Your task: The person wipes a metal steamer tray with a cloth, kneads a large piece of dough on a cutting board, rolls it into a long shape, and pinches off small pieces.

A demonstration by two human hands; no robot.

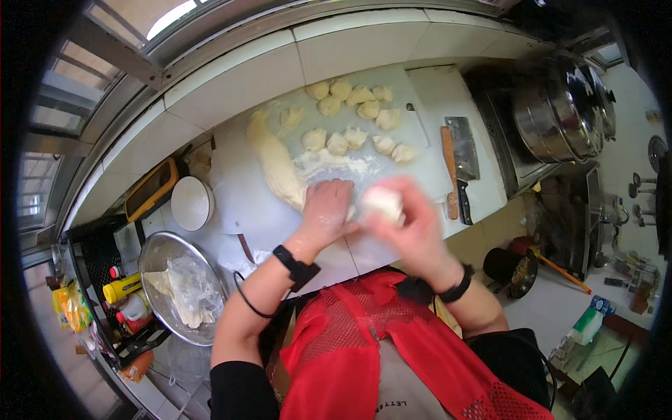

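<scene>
My left hand (328,212) rests on the near end of a long roll of dough (273,163), its fingers bent over it. Blurred by motion, my right hand (412,220) holds a pale piece of dough (385,205) just to the right of the left hand. Beyond both hands, several dough pieces (336,143) lie in loose rows on a translucent board (236,184). Loose flour (338,164) is spread between these pieces and my hands. What is under the left palm is hidden.
Right of the board lie a cleaver (463,152) and a wooden rolling pin (448,163). A large steel pot (551,115) stands on the stove beyond. On the left are a white bowl (192,203) and a steel basin (184,262) holding a plastic bag. A tiled ledge (247,79) runs behind.
</scene>
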